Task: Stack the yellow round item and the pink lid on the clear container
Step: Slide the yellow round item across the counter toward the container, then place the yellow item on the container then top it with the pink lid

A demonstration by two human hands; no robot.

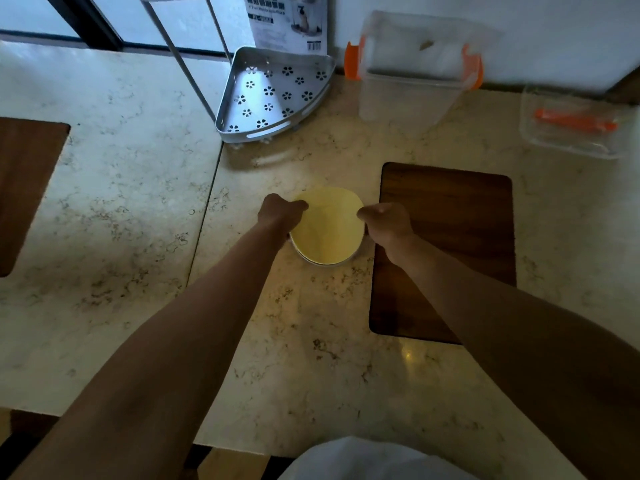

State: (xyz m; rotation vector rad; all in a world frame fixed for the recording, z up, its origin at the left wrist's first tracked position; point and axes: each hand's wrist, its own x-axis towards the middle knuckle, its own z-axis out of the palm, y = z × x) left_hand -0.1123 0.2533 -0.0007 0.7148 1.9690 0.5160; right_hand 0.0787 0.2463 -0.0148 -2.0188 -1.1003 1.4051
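Marble tabletop (311, 341), two hands on a yellow disc (329, 226).
The left hand (282, 211) and right hand (388, 221) pinch its sides, likely to keep it level.

One view only, worn on my head. It looks forward and steeply down over my forearms at the marble counter (131, 202), wide-angle, edges bowed. Near: both arms fill the lower frame; wall at top.
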